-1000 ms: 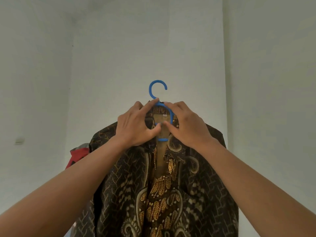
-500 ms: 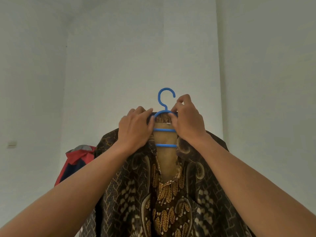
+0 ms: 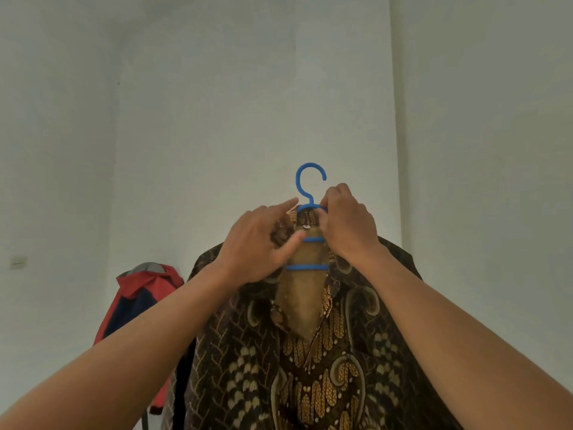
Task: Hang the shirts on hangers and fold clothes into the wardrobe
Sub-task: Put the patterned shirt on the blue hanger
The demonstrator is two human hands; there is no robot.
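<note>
A dark brown batik shirt (image 3: 325, 367) with gold patterns hangs on a blue plastic hanger (image 3: 305, 190), held up in front of the white wall. My left hand (image 3: 257, 246) pinches the left side of the collar between thumb and fingers, with the index finger stretched toward the hanger's neck. My right hand (image 3: 347, 228) grips the right side of the collar and the hanger's shoulder. The hanger's hook is free in the air. Two blue crossbars show in the open neck.
A red, navy and grey jacket (image 3: 139, 305) hangs behind the shirt at the left, against the white wall (image 3: 248, 103). A wall corner (image 3: 393, 150) runs down on the right. A small wall switch (image 3: 18, 262) sits at far left.
The shirt and hanger sit lower and further right in view than a second ago. My left index finger has stretched out; my right hand has moved up onto the hanger's shoulder.
</note>
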